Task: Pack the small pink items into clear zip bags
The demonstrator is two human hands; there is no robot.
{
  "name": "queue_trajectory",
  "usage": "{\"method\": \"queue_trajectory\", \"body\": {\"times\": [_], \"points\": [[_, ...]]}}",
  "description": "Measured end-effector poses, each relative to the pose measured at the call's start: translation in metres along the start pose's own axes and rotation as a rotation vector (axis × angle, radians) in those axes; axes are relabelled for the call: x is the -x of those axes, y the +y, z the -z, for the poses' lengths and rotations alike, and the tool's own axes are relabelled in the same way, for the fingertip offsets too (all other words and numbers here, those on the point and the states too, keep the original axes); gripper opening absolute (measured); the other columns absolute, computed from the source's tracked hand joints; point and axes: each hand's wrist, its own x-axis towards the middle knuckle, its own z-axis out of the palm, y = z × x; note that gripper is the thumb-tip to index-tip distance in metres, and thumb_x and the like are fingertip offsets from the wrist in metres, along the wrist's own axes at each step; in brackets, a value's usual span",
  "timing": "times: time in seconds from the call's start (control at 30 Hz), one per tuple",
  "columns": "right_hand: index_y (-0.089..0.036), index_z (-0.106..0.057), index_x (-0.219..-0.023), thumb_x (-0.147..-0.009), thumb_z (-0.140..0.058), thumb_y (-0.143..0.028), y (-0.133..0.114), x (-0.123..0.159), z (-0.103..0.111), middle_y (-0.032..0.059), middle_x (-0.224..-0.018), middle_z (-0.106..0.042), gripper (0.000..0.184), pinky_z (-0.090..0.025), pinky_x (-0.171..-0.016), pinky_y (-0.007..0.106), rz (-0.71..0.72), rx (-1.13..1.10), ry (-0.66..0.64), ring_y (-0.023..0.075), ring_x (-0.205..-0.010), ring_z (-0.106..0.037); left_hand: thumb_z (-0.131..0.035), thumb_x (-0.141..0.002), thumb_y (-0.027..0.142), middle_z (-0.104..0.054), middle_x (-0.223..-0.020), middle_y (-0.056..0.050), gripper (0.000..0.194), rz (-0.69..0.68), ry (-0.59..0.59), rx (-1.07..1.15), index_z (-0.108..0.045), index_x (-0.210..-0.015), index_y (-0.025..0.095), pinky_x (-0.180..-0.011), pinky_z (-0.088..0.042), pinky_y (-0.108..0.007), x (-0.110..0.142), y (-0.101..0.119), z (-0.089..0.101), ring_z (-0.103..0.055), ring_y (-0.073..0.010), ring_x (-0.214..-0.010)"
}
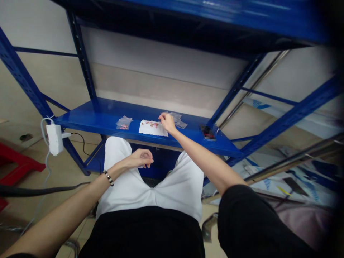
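My right hand (167, 122) reaches over the blue shelf, its fingertips pinched together at the right edge of a white sheet of paper (153, 133). Whatever sits between those fingertips is too small to make out. Small reddish and brown pieces (152, 124) lie scattered on the paper. Just behind my right hand is a spread of clear plastic bags (180, 122). To the left of the paper lies a clear bag (124, 122) with small pink pieces in it. My left hand (141, 158) hovers above my lap, fingers loosely curled, with nothing visible in them.
The blue shelf (110, 111) has uprights at both sides and another shelf (188, 21) overhead. A dark, pixelated object (208, 132) lies at its right end. A white power adapter (54, 139) hangs at the left; a red stool (18, 163) stands beyond.
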Motion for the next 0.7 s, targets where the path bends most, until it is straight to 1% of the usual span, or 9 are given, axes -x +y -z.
{"method": "queue_trajectory", "body": {"times": [0.07, 0.13, 0.2, 0.3, 0.37, 0.43, 0.5, 0.57, 0.7], "points": [[-0.014, -0.073, -0.092, -0.087, -0.050, -0.016, 0.013, -0.010, -0.002, 0.0083, -0.086, -0.071, 0.024, -0.042, -0.071, 0.025, -0.108, 0.038, -0.017, 0.0187, -0.082, -0.063, -0.077, -0.070, 0.041, -0.062, -0.056, -0.001, 0.032, 0.047, 0.012, -0.055, -0.058, -0.074, 0.015, -0.050, -0.045, -0.022, -0.006, -0.013, -0.001, -0.059, -0.0126, -0.050], [-0.015, -0.074, -0.088, -0.084, -0.054, -0.014, 0.020, -0.013, -0.007, 0.0092, -0.086, -0.072, 0.020, -0.043, -0.070, 0.025, -0.110, 0.049, -0.014, 0.0192, -0.081, -0.064, -0.076, -0.070, 0.041, -0.061, -0.052, 0.000, 0.032, 0.060, 0.039, -0.103, -0.058, -0.073, 0.015, -0.048, -0.043, -0.022, -0.011, -0.024, 0.000, -0.057, -0.0124, -0.045], [-0.017, -0.074, -0.088, -0.084, -0.058, -0.016, 0.019, -0.013, -0.016, 0.0080, -0.087, -0.073, 0.017, -0.043, -0.071, 0.024, -0.072, 0.047, -0.012, 0.0185, -0.082, -0.065, -0.075, -0.071, 0.041, -0.060, -0.050, 0.000, 0.030, 0.039, 0.085, -0.132, -0.060, -0.073, 0.015, -0.048, -0.042, -0.021, -0.013, -0.028, 0.001, -0.056, -0.0123, -0.045], [-0.019, -0.075, -0.087, -0.084, -0.063, -0.024, 0.007, -0.014, -0.032, 0.0059, -0.085, -0.074, 0.013, -0.043, -0.073, 0.022, 0.034, 0.028, -0.040, 0.0175, -0.083, -0.065, -0.072, -0.075, 0.042, -0.062, -0.054, -0.003, 0.028, -0.008, 0.166, -0.125, -0.065, -0.077, 0.014, -0.050, -0.043, -0.022, -0.011, -0.022, 0.001, -0.058, -0.0132, -0.051], [-0.019, -0.075, -0.085, -0.084, -0.065, -0.031, -0.005, -0.018, -0.044, 0.0064, -0.084, -0.074, 0.015, -0.043, -0.073, 0.022, 0.104, 0.029, -0.046, 0.0178, -0.083, -0.065, -0.074, -0.074, 0.041, -0.065, -0.061, -0.005, 0.028, -0.041, 0.206, -0.104, -0.066, -0.076, 0.014, -0.054, -0.044, -0.023, -0.009, -0.014, 0.000, -0.060, -0.0139, -0.057], [-0.019, -0.075, -0.085, -0.085, -0.065, -0.035, -0.018, -0.025, -0.053, 0.0080, -0.084, -0.073, 0.019, -0.044, -0.074, 0.024, 0.129, 0.059, -0.035, 0.0190, -0.083, -0.066, -0.076, -0.071, 0.041, -0.066, -0.064, -0.005, 0.029, -0.063, 0.240, -0.074, -0.064, -0.071, 0.015, -0.056, -0.045, -0.024, -0.009, -0.006, -0.001, -0.060, -0.0141, -0.059], [-0.020, -0.075, -0.082, -0.083, -0.066, -0.038, -0.028, -0.033, -0.061, 0.0090, -0.084, -0.073, 0.020, -0.045, -0.073, 0.026, 0.090, 0.103, -0.048, 0.0210, -0.084, -0.067, -0.077, -0.070, 0.043, -0.065, -0.065, -0.005, 0.031, -0.061, 0.272, -0.038, -0.062, -0.069, 0.016, -0.052, -0.042, -0.023, -0.010, -0.002, 0.000, -0.058, -0.0132, -0.056], [-0.021, -0.075, -0.080, -0.080, -0.070, -0.038, -0.036, -0.040, -0.067, 0.0095, -0.084, -0.073, 0.018, -0.046, -0.072, 0.027, 0.029, 0.141, -0.096, 0.0235, -0.085, -0.068, -0.076, -0.070, 0.045, -0.064, -0.065, -0.004, 0.033, -0.050, 0.299, -0.004, -0.059, -0.068, 0.017, -0.048, -0.039, -0.022, -0.012, 0.000, 0.002, -0.055, -0.0118, -0.052], [-0.020, -0.076, -0.086, -0.074, -0.073, -0.028, -0.043, -0.047, -0.075, 0.0113, -0.089, -0.074, 0.015, -0.048, -0.072, 0.029, -0.030, 0.174, -0.144, 0.0267, -0.088, -0.069, -0.077, -0.069, 0.045, -0.063, -0.062, -0.002, 0.035, -0.055, 0.326, 0.031, -0.056, -0.069, 0.017, -0.045, -0.035, -0.021, -0.013, 0.001, 0.007, -0.051, -0.0101, -0.049]]}}
